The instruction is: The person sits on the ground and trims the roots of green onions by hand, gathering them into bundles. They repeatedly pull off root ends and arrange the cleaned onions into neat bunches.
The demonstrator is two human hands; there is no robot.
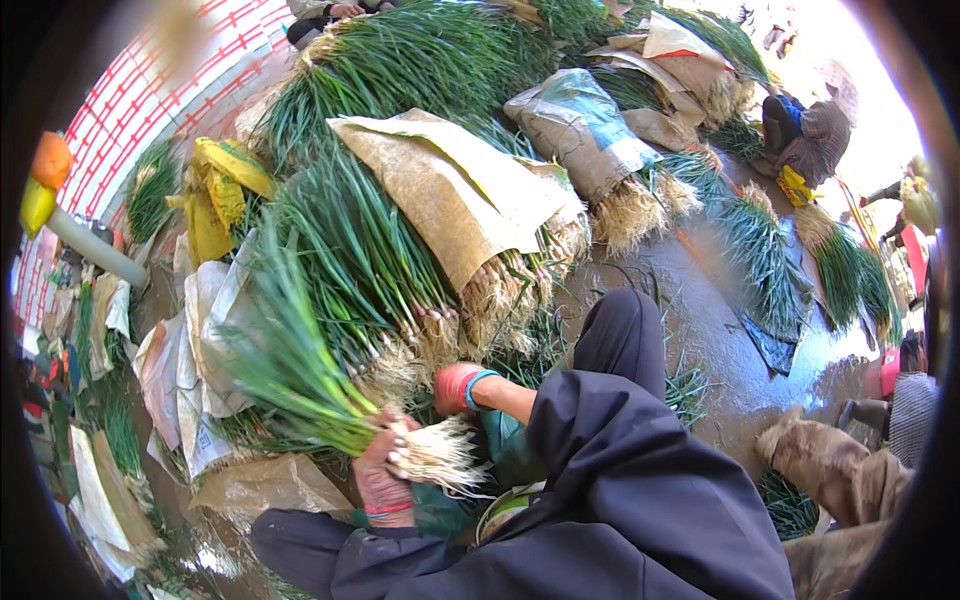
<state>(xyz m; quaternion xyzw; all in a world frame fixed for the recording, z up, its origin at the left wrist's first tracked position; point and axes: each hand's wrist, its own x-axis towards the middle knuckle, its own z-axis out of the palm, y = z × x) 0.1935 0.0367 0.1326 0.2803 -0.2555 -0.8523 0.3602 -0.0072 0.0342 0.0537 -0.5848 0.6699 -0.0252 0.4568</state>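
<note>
My left hand [384, 472], in a reddish wet-looking covering, grips a bunch of green onions [330, 405] just above its pale roots; the leaves point up and left and are blurred. To its right, my right hand [456, 388] is beside the roots of the large heap of green onions [360, 247]. Its covering is reddish, with a blue band at the wrist; the fingers are blurred, so what they do is unclear. A tan sack sheet [457, 180] lies over part of the heap. Below my hands, partly hidden by my sleeve, is a round container [506, 514].
White sacks [202, 352] and a yellow sack [217, 195] lie at the left. More onion bundles [761, 247] rest on the wet floor at the right. A person [810, 135] sits at the upper right; another person's hands [346, 10] show at the top.
</note>
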